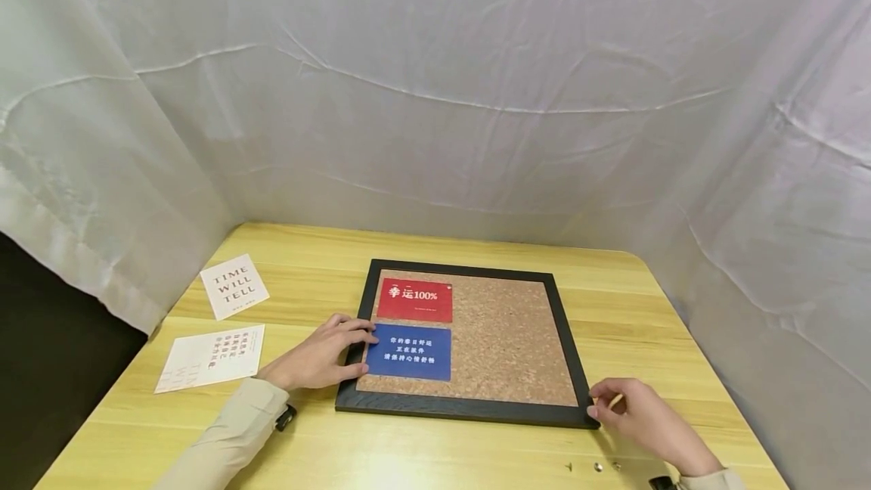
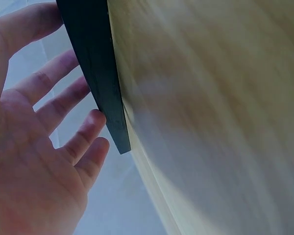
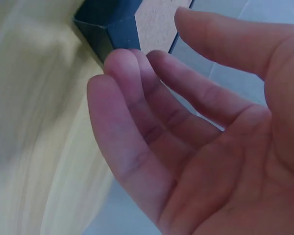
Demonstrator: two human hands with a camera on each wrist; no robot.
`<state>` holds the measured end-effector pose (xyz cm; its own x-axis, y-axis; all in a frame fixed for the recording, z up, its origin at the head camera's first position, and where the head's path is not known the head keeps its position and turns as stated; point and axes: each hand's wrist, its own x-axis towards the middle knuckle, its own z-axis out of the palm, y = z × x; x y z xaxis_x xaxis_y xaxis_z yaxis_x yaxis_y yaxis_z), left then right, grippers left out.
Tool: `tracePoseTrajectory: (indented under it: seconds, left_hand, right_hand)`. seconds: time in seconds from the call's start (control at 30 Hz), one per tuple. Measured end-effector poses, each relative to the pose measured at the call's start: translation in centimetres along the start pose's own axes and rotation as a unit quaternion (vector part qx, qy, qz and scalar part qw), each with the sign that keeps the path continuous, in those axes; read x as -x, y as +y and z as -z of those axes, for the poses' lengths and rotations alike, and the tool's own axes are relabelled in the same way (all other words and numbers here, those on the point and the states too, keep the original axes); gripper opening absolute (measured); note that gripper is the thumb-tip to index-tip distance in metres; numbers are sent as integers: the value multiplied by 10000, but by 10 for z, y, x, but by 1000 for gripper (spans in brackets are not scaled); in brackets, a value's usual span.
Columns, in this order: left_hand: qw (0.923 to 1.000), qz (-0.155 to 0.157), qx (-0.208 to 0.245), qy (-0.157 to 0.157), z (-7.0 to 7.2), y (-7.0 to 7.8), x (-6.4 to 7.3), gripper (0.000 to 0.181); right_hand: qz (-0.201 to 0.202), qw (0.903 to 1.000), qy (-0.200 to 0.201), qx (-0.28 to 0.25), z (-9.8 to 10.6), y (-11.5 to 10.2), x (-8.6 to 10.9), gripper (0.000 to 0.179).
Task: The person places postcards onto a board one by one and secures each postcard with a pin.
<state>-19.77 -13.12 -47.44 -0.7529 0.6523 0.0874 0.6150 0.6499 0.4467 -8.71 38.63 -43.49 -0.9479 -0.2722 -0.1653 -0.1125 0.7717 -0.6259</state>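
A cork board (image 1: pixel 510 339) in a black frame (image 1: pixel 469 408) lies on the table. On its left part, a red card (image 1: pixel 416 301) sits above a blue card (image 1: pixel 411 352), both printed with white characters. My left hand (image 1: pixel 316 355) is at the frame's left side, fingers spread, with some fingertips over the blue card's left edge. In the left wrist view its fingertips (image 2: pixel 95 120) lie along the frame's outer side. At the near right corner is my right hand (image 1: pixel 636 414), loosely bent. The right wrist view shows its fingertips (image 3: pixel 122 61) against the frame's corner, thumb apart.
Two pale printed cards lie at the table's left: a square one (image 1: pixel 234 286) farther back and a larger one (image 1: pixel 211 358) nearer. Small metal pins (image 1: pixel 598 467) lie near the front right. White curtains (image 1: pixel 435 97) surround the wooden table (image 1: pixel 306 255).
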Motion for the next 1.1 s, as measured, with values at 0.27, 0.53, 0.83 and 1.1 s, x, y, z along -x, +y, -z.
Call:
tracePoseTrajectory:
  seconds: [0.27, 0.53, 0.83, 1.1]
  left_hand:
    - [10000, -5, -38, 79, 2, -1, 0, 41]
    - [9999, 11, -71, 121, 4, -1, -1, 41]
    - [9999, -90, -65, 119, 3, 1, -3, 42]
    - [10000, -50, -16, -3, 3, 2, -3, 41]
  right_hand:
    - [-129, 9987, -459, -185, -1, 2, 9, 16]
    - [-378, 9930, -928, -623, -6, 5, 15, 20]
    - [-1109, 9779, -1371, -1125, -23, 40, 11, 26]
    - [-1115, 9767, -1511, -1043, -48, 133, -5, 29]
